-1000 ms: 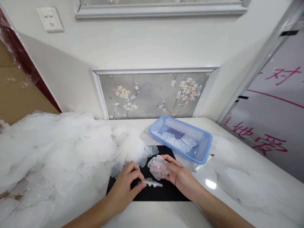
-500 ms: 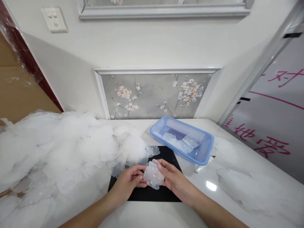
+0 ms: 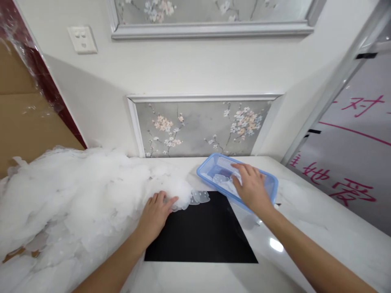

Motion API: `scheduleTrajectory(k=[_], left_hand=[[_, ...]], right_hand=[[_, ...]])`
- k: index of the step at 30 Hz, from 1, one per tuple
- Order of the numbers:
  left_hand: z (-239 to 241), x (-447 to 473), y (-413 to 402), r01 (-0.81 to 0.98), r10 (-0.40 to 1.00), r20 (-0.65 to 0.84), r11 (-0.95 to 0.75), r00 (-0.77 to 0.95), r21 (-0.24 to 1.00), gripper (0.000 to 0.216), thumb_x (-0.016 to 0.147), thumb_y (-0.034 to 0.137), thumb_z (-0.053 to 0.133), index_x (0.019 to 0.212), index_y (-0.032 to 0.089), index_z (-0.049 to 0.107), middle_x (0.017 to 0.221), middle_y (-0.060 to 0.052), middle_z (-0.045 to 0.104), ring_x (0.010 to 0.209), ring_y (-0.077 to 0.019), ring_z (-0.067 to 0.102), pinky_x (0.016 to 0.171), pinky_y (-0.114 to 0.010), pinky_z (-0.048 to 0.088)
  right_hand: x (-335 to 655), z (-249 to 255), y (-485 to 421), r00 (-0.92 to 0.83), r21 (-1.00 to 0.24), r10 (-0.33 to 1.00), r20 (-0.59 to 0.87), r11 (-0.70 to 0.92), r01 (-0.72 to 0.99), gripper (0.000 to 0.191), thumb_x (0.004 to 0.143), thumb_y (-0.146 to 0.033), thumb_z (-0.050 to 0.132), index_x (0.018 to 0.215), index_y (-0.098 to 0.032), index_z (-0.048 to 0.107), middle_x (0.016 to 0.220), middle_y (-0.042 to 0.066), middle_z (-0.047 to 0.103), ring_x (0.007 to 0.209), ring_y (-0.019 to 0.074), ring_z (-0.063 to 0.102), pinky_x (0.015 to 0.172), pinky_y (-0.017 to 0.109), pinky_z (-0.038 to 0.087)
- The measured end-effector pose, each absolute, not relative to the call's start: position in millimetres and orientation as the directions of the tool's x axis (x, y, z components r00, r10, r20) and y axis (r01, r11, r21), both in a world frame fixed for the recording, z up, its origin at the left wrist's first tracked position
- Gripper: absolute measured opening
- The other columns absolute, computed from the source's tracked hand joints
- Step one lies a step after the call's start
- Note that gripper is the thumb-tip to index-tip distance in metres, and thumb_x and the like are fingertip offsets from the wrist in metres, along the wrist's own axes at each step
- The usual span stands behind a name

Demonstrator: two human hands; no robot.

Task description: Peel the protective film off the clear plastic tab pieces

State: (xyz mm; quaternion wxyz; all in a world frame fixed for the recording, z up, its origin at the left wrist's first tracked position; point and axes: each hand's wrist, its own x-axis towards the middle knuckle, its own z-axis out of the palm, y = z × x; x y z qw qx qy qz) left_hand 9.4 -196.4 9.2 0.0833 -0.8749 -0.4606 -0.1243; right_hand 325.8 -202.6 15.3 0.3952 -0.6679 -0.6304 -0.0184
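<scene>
My left hand [image 3: 156, 211] lies flat, fingers stretched out, on the near edge of a big heap of translucent white plastic pieces [image 3: 91, 195]. A dotted piece [image 3: 200, 197] from the heap overlaps the far edge of a bare black mat [image 3: 201, 232]. My right hand [image 3: 249, 185] reaches palm down into a blue plastic basket [image 3: 204, 173], fingers spread over several translucent pieces [image 3: 220, 179] lying in it. Nothing shows in either hand.
The white tabletop [image 3: 305, 228] meets a wall with a floral panel [image 3: 201, 126] behind the basket. A board with red writing [image 3: 345, 162] stands at the right. The heap covers the table's left side, against a brown panel [image 3: 27, 118].
Both hands held a translucent piece over the black mat. The right hand has carried it to the blue basket, the left has moved back to the heap, and the mat is bare.
</scene>
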Motion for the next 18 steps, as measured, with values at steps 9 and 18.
scheduleTrajectory(k=[9, 18], left_hand=[[11.2, 8.8, -208.8, 0.827, 0.747, 0.395, -0.559, 0.535, -0.063, 0.04, 0.083, 0.009, 0.051, 0.118, 0.023, 0.062, 0.133, -0.013, 0.048, 0.119, -0.032, 0.046, 0.097, -0.05, 0.042], [-6.4, 32.6, -224.6, 0.636, 0.663, 0.262, -0.748, 0.702, 0.189, 0.055, 0.087, 0.014, 0.051, 0.139, 0.024, 0.038, 0.144, -0.009, 0.047, 0.131, -0.0252, 0.046, 0.106, -0.047, 0.042]], right_hand=[[236.2, -29.2, -205.0, -0.217, -0.481, 0.885, 0.413, 0.414, 0.773, 0.022, 0.078, -0.001, 0.048, 0.08, -0.019, 0.061, 0.09, 0.013, 0.069, 0.096, 0.0297, 0.062, 0.088, 0.041, 0.046], [248.8, -24.2, -237.6, -0.126, -0.926, 0.972, 0.198, 0.227, 0.302, 0.023, 0.092, -0.032, 0.04, 0.076, -0.02, 0.052, 0.064, -0.002, 0.057, 0.058, 0.0146, 0.056, 0.055, 0.025, 0.046]])
